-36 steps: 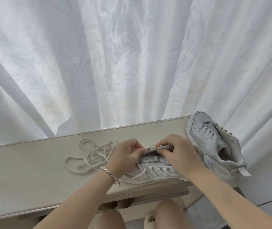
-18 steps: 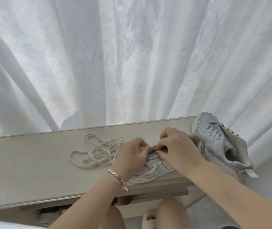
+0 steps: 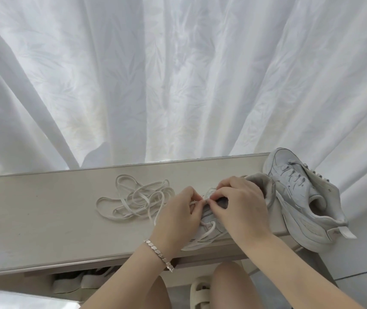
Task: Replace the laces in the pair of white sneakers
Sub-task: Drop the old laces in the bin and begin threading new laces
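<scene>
Silver bracelet (image 3: 159, 253) on the left wrist. Left hand (image 3: 178, 217) pinches lace (image 3: 208, 233); right hand (image 3: 242, 208) pinches near sneaker (image 3: 210, 219) by its eyelets, at table (image 3: 44, 208) front edge. Beyond: loose laces (image 3: 138, 197) left, second sneaker (image 3: 300, 197) far right. Curtain (image 3: 178, 74) behind.

Near sneaker (image 3: 209, 221): turned under the hands; its grey collar, hidden a second ago, is now raised at 2 o'clock of the right hand (image 3: 242, 210), just beside the far sneaker (image 3: 300, 197).
Left hand (image 3: 178, 217): moved towards 3 o'clock; the lace (image 3: 211, 230) is pinched, fingertips now brought up against those of the right hand, which grips the near sneaker; the earlier gap between them is closed.
</scene>
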`<state>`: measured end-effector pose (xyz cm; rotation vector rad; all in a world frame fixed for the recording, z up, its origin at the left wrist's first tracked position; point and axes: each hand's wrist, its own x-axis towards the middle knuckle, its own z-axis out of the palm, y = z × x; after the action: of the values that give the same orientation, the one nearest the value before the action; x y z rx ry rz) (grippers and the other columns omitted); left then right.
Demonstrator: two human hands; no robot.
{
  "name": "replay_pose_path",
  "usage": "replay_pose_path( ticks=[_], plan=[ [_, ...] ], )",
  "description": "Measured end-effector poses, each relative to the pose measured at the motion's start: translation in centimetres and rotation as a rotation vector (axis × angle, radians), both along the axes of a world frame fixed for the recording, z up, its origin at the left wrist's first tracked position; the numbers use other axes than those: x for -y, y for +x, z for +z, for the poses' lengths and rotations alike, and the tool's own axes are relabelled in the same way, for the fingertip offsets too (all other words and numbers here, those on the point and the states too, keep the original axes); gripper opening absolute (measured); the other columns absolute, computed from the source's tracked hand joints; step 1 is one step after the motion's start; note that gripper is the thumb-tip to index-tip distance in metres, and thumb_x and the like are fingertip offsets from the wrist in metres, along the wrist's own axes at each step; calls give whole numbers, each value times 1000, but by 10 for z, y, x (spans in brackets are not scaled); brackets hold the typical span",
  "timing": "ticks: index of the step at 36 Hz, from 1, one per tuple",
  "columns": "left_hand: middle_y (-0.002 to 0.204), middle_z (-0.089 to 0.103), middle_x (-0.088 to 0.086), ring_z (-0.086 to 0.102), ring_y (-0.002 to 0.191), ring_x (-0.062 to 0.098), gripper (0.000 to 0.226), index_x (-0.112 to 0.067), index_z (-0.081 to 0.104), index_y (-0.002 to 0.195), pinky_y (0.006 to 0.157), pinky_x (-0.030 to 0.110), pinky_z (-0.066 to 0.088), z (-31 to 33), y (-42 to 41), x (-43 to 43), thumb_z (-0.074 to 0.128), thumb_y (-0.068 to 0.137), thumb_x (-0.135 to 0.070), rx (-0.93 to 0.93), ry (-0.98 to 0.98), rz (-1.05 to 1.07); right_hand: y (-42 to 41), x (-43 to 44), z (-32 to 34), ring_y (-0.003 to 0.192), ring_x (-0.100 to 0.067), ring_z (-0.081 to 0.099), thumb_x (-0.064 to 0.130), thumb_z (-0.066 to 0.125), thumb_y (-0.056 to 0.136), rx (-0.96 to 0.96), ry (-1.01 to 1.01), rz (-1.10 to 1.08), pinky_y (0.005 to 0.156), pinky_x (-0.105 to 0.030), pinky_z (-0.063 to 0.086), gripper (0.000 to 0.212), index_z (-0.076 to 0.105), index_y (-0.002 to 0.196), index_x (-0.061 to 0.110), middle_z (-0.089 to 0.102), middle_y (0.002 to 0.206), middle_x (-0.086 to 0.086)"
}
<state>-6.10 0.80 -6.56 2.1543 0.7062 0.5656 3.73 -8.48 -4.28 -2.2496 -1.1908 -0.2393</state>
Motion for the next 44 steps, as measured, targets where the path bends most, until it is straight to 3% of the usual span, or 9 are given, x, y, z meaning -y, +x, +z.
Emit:
replay_pose_path(
  ticks=[4,11,15,22,25,31,34,39,44],
  plan=[
    [50,45,-9,45,51,5,16,-15,51,77,50,16,31,-1,-1,1,59,90,-20,13,23,-4,-1,-1,-4,73,-18,61,19,86,57,8,2,-51,87,-26,29,17,70,59,25,62,74,8],
    [57,50,-9,46,56,6,14,-12,55,79,53,17,33,1,-2,2,58,90,-20,18,37,-22,-2,-5,-3,78,-17,59,19,81,62,-32,-31,-80,84,-29,28,15,68,55,24,61,77,8],
    [59,48,-11,45,56,4,14,-6,58,81,54,17,35,1,-2,4,59,89,-17,19,51,-26,-7,-8,-7,70,-17,59,14,84,53,76,-35,-95,74,-26,22,25,61,51,23,59,70,8],
    [54,34,-13,35,51,5,13,-10,53,77,52,25,30,0,-2,4,57,88,-15,-8,161,-45,-6,-7,-12,68,-18,60,14,84,50,142,15,-73,73,-28,22,28,57,51,23,59,67,8],
    [56,33,-14,37,53,13,17,-7,54,77,49,31,36,-1,-2,4,50,86,-21,-21,247,-57,-4,-5,-13,68,-18,60,16,82,52,122,25,-51,72,-28,21,26,57,51,23,59,66,9],
    [64,50,0,51,59,24,22,-5,54,78,52,41,45,-7,-5,4,43,82,-24,-29,272,-43,-2,-2,-13,68,-16,58,16,84,53,76,3,-44,68,-26,16,27,58,52,26,59,65,12],
    [60,46,-10,49,59,16,18,-10,52,76,55,31,42,-5,-4,3,45,84,-24,8,180,-12,-2,-4,-10,65,-16,57,17,84,53,122,-24,-54,68,-29,19,29,57,55,28,58,62,12],
    [55,51,-14,50,55,-2,11,-8,59,77,56,12,36,5,-8,-3,60,88,-8,32,-58,-43,-2,-10,-9,64,-19,59,24,83,50,213,-96,-70,73,-32,23,23,62,58,26,60,61,10],
    [57,49,-15,49,56,-9,11,-14,59,77,57,9,35,7,-8,-5,59,88,-10,30,-99,-60,-5,-12,-14,67,-21,60,26,79,53,242,-108,-74,81,-37,33,15,64,55,23,62,62,7]
  ],
)
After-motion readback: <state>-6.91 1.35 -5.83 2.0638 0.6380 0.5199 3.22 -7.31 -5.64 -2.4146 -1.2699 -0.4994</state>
